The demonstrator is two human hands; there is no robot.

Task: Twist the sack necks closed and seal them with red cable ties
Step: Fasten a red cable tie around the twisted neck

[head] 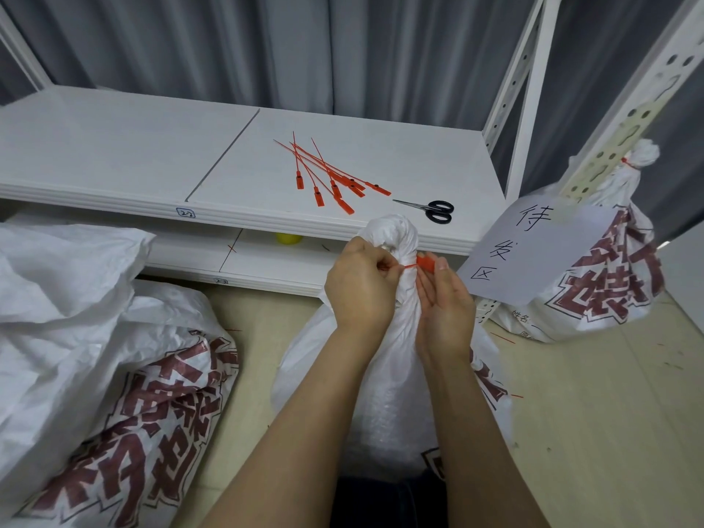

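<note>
Red plastic cable tie (424,262) is sitting around the twisted neck of the white woven sack (392,375), which is standing on the floor in front of the person. The left hand (362,283) is pinching its thin tail and the right hand (445,306) is pinching its flat head. If the tail is slipping from the fingers before the loop is tight, the neck could be untwisting and opening. What the sack is holding, I cannot see.

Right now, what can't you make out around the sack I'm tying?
Head view only.
- Tie: whether its tail is through the lock; the left hand covers that part.
- Yellow thing under the shelf: the shelf's edge hides most of it.
- Far sack: its seal is too small to check, and the post covers part of the neck.
</note>
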